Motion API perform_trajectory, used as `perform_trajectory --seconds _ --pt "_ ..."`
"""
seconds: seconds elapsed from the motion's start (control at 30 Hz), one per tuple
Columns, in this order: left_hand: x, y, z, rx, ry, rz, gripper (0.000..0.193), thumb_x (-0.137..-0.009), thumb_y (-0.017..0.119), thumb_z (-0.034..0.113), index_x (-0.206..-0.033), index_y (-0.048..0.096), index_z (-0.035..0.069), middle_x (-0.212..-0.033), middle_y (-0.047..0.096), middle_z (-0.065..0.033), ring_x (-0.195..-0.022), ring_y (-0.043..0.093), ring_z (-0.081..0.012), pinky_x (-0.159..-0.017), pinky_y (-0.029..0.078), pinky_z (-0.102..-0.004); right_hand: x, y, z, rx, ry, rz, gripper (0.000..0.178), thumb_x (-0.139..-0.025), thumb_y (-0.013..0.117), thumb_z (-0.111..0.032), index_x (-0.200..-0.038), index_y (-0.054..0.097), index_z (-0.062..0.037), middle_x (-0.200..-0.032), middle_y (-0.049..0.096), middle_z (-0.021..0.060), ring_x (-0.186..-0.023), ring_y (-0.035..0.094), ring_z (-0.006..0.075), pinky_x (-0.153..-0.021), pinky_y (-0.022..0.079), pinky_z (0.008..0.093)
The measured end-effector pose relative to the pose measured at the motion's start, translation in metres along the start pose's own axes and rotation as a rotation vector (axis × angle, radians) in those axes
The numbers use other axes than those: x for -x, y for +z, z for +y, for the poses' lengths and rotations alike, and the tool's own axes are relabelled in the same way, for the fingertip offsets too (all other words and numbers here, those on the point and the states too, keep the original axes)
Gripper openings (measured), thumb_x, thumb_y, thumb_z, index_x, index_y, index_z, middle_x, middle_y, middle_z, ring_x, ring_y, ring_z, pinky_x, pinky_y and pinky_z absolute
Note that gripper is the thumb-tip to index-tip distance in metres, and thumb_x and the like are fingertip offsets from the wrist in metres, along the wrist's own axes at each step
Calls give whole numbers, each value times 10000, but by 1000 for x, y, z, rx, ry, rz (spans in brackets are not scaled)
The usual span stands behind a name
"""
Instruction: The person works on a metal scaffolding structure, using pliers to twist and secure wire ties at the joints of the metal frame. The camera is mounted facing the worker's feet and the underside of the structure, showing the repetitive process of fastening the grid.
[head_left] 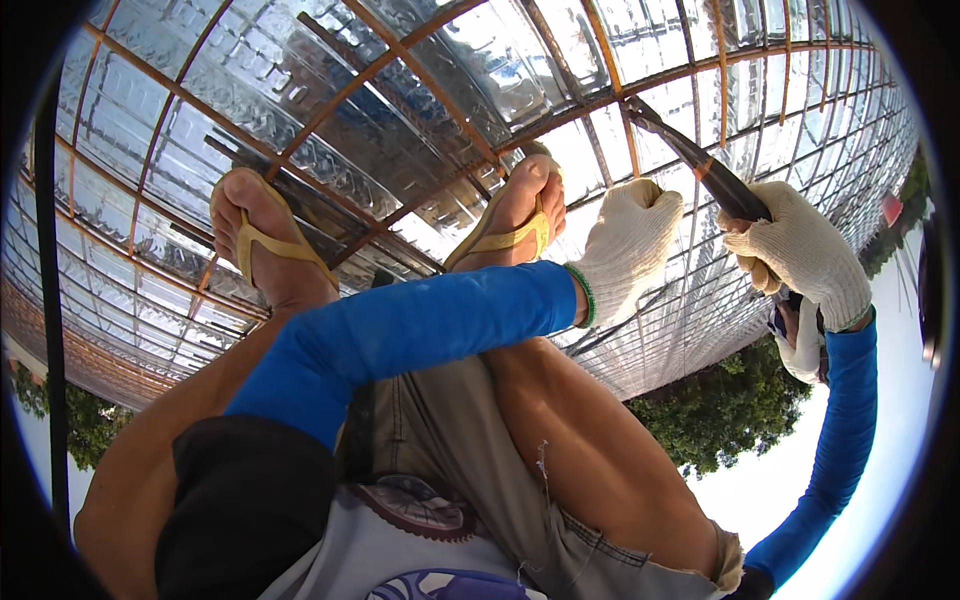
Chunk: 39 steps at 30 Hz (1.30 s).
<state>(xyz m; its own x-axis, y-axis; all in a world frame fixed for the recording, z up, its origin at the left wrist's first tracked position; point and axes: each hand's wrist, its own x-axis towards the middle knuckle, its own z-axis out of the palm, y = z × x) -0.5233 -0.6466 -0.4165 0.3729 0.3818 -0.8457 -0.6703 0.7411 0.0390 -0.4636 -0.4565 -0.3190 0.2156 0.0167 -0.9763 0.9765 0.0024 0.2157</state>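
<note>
My right hand, in a cream knit glove, is wrapped round the dark handles of a pair of pincers. The metal jaws of the tool point up and left, close to a crossing of the rusty rebar mesh. Left of it, my left hand, in a matching glove with a green cuff edge, is closed in a fist over the mesh. Whatever its fingers hold, if anything, is hidden. The two hands are apart.
Shiny silver foil sheeting lies under the bars. My feet in yellow flip-flops rest on the mesh. Another person is beyond my right hand. Trees stand past the edge, and a dark vertical strap or pole is at the left.
</note>
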Motion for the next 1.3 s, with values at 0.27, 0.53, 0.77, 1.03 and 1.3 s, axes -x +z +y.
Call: perform_trajectory --seconds 0.27,0.53,0.77,1.03,1.3 --pt "3 16 -23 68 58 -50 367 -1076 657 397 -986 700 44 -766 604 14 -673 544 -64 -588 440 -277 -32 14 54 -294 -153 -66 175 -1058 645 -126 -917 667 -26 -620 596 14 -462 563 85 -404 444 262" --pt "-30 -9 -19 426 210 -57 696 -953 704 691 -1175 679 32 -902 682 -43 -741 623 -137 -664 505 -320 -37 -10 45 -351 -139 -245 224 -1017 725 -174 -1029 708 49 -653 655 76 -452 576 138 -407 470 289" --pt "-74 52 18 1032 148 -76 253 -1015 759 288 -1002 693 45 -928 734 -107 -870 742 -243 -780 621 -405 -31 -28 45 -443 -86 -238 237 -942 785 -109 -1073 713 76 -717 713 121 -490 656 162 -437 544 281" --pt "-67 65 34 954 161 244 365 -1068 691 376 -964 646 29 -734 704 -47 -604 677 -147 -520 524 -309 -17 40 40 1170 -286 911 586 -848 856 -159 -1390 651 -69 -1007 734 149 -925 751 296 -851 630 393" --pt "-59 69 20 922 171 146 461 -950 824 489 -1021 626 79 -832 631 -25 -748 683 -139 -584 532 -281 -28 -11 62 852 -383 536 426 -940 790 -226 -1289 677 -10 -986 735 167 -782 745 241 -719 616 364"
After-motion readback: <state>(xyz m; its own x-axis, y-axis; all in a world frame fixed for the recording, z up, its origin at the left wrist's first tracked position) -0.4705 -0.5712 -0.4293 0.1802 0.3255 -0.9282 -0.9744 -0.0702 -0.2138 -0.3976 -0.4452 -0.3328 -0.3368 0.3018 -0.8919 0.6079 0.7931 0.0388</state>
